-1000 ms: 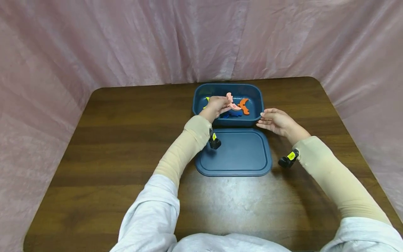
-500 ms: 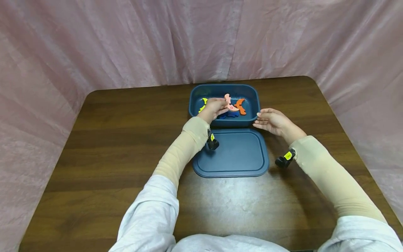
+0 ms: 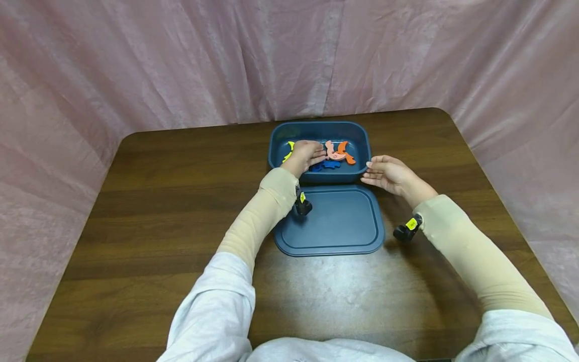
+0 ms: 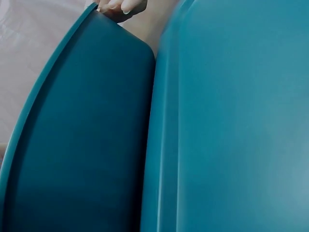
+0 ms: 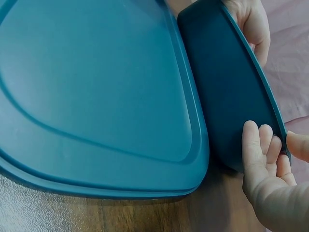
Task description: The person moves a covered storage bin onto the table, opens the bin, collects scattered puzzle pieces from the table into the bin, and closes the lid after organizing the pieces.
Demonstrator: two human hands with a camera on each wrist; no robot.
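A dark blue container (image 3: 319, 175) stands at the table's far middle, with its lid (image 3: 330, 221) lying flat just in front of it. Inside lie foam shapes: pink (image 3: 334, 151), orange (image 3: 347, 155), blue (image 3: 327, 165) and yellow (image 3: 288, 150). My left hand (image 3: 308, 153) reaches over the near rim into the container and holds the pink shape by its left end, low beside the orange one. My right hand (image 3: 384, 173) rests at the container's near right corner. Its straight fingers (image 5: 260, 145) lie against the outer wall (image 5: 231, 87), thumb by the rim.
The brown table (image 3: 158, 201) is rounded at its corners and backed by a pink cloth (image 3: 181, 60) on three sides. In the left wrist view only the container wall (image 4: 82, 145) and the lid (image 4: 231, 121) show.
My left hand has lowered the pink shape from above the rim down into the container, beside the orange one. My right hand has stayed at the corner.
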